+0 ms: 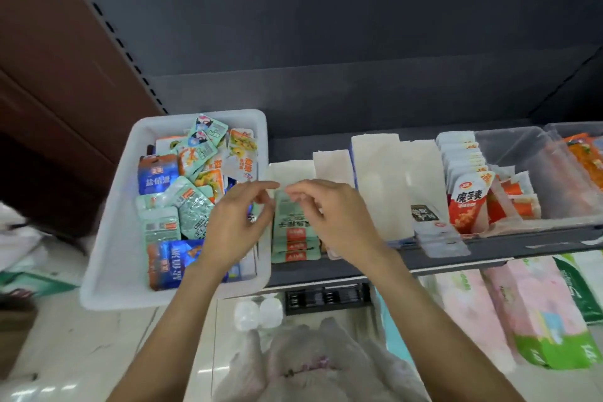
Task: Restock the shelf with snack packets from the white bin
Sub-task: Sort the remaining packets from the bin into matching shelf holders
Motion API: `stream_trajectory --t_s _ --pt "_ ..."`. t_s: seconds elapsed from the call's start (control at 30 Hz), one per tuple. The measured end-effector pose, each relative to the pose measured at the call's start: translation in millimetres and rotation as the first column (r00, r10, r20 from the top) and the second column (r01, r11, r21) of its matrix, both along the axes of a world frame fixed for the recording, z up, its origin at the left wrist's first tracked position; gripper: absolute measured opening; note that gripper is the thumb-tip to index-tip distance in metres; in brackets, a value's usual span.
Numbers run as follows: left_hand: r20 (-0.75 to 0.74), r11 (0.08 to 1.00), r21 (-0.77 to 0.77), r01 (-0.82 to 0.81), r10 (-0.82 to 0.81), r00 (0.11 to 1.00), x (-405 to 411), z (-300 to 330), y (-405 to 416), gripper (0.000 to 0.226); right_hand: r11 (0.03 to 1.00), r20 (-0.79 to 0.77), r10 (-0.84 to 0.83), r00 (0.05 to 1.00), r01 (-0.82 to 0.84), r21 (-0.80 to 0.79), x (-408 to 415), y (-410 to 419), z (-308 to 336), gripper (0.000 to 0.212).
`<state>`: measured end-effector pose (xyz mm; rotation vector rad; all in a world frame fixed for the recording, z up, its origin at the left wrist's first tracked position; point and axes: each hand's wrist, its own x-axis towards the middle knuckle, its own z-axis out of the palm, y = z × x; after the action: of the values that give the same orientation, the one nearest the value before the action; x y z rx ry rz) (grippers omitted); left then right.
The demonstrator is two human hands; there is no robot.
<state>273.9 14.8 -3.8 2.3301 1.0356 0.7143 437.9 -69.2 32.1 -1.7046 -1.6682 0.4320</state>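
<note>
Hands (235,222) (336,215) above flat green foil packets (293,232); fingers (261,188) loosely curled, holding nothing.

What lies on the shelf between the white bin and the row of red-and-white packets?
In the head view, between the white bin and the red-and-white packets: a stack of pale green packets and upright white dividers; both hands hover there.

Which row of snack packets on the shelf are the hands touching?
The mint-green row, right beside the white bin. Both hands are at its rear packet; the red-and-white row sits further right, untouched.
</note>
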Motion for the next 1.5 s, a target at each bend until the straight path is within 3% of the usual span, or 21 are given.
stream_trajectory --t_s 0.1,0.2,0.3,0.43,0.53,0.63,0.73,0.87,0.93,1.0,1.07,1.13,1.2,1.23,1.27,1.33,1.4,1.5 --pt "-0.061 0.985 0.056 -0.164 0.168 0.984 -59.8 -13.4 25.0 0.031 0.989 0.067 0.081 0.995 -0.072 -0.126 -47.2 36.7 -13.1 0.028" --pt "-0.216 0.949 0.08 -0.306 0.316 0.924 -106.0 -29.5 48.4 0.042 0.934 0.217 0.211 0.953 -0.131 -0.334 -88.0 69.0 -34.7 0.036" --pt "-0.339 0.945 0.028 -0.327 0.316 0.886 -134.6 -40.2 62.8 0.055 0.867 0.337 0.274 0.901 -0.08 -0.492 -119.0 88.2 -55.3 0.056" --pt "-0.446 0.957 -0.046 -0.287 0.237 0.863 -149.5 -47.1 72.4 0.061 0.885 0.451 0.168 0.877 0.068 -0.461 -144.1 100.6 -67.2 0.064" --pt "-0.443 0.963 -0.051 -0.263 0.214 0.871 -152.0 -51.1 76.0 0.06 0.918 0.477 0.074 0.876 0.127 -0.376 -150.9 109.0 -71.4 0.047" --pt "-0.403 0.962 -0.031 -0.272 0.236 0.884 -152.0 -54.1 78.2 0.06 0.924 0.351 0.073 0.934 0.069 -0.376 -148.1 111.7 -72.1 0.037" --pt "-0.412 0.963 0.006 -0.269 0.248 0.877 -152.0 -55.7 81.7 0.055 0.953 0.139 0.005 0.99 0.038 -0.301 -137.7 108.7 -66.1 0.049" --pt "-0.42 0.968 0.012 -0.252 0.234 0.877 -151.7 -52.8 82.6 0.055 0.973 -0.094 -0.089 0.992 0.067 -0.22 -117.1 99.1 -41.0 0.064" --pt "-0.269 0.968 0.031 -0.247 0.246 0.931 -148.3 -43.6 77.1 0.059 0.959 -0.409 -0.181 0.895 0.069 -0.275 -108.3 91.4 -22.7 0.063" --pt "-0.052 0.979 0.093 -0.183 0.188 0.981 -138.8 -27.7 70.1 0.065 0.929 -0.701 -0.279 0.656 0.0 -0.37 -100.5 83.4 -7.6 0.055" --pt "0.033 0.975 0.219 -0.034 0.027 0.999 -125.9 -9.1 63.8 0.06 0.898 -0.807 -0.323 0.494 -0.109 -0.427 -94.7 75.0 7.0 0.039" --pt "0.05 0.955 0.29 0.063 -0.081 0.995 -112.8 3.4 59.9 0.04 0.882 -0.879 -0.359 0.314 -0.195 -0.429 -86.8 67.3 14.6 0.028" --pt "0.136 0.987 0.151 0.058 -0.079 0.988 -99.3 13.3 56.7 0.022 0.887 -0.911 -0.39 0.133 -0.211 -0.41 -75.6 57.9 21.8 0.039" --pt "0.183 0.999 -0.012 0.044 -0.041 0.982 -91.4 19.4 56.1 0.019 0.901 -0.917 -0.383 0.114 -0.174 -0.398 -67.9 52.4 24.4 0.044" --pt "0.209 0.981 -0.186 0.048 -0.008 0.978 -82.2 26.5 56.3 0.016 0.914 -0.913 -0.372 0.164 -0.107 -0.392 -59.2 46.6 26.1 0.043" --pt "0.236 0.911 -0.393 0.127 -0.033 0.971 -62.0 35.6 59.0 0.013 0.929 -0.822 -0.352 0.447 0.06 -0.365 -42.2 36.4 30.1 0.029" --pt "0.246 0.872 -0.429 0.235 -0.137 0.96 -40.2 40.3 61.1 0.013 0.939 -0.63 -0.337 0.699 0.199 -0.28 -26.5 29.1 32.7 0.014" --pt "0.136 0.89 -0.355 0.287 -0.255 0.957 -5.7 34.7 60.5 0.013 0.93 -0.411 -0.362 0.836 0.356 -0.094 -7.9 23.7 30.7 0.009"
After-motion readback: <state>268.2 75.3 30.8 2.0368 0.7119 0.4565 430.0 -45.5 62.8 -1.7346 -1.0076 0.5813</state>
